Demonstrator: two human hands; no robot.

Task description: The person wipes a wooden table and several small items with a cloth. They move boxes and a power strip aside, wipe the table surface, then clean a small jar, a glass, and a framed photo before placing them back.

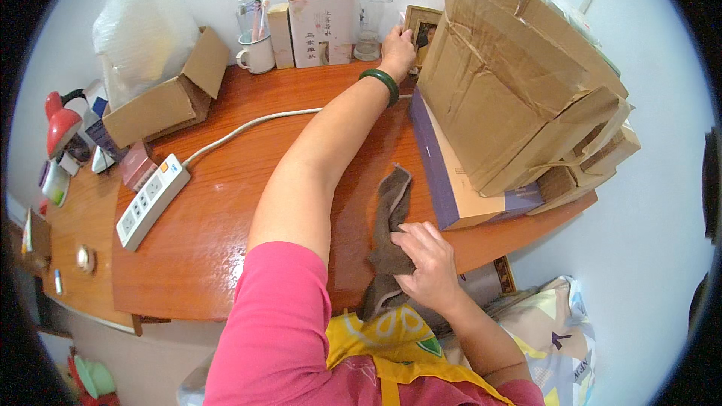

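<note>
My left hand (399, 52), with a dark green bangle (380, 80) on its wrist, reaches to the back of the glossy wooden table (271, 192). Its fingers are at the left edge of a framed picture (418, 21) that leans near the wall; the cardboard carton partly hides the frame. My right hand (430, 265) grips a crumpled grey-brown cloth (389, 237) at the table's front edge. The cloth trails over the tabletop and hangs towards my yellow apron (395, 338). A glass pitcher (369, 28) stands just left of my left hand.
A large cardboard carton (502, 84) rests on a purple and tan box (445, 180) at the right. A white power strip (153, 202) lies at the left, its cord crossing behind my left arm. Along the back are a tea box (321, 28), a mug (256, 55) and an open carton (158, 107).
</note>
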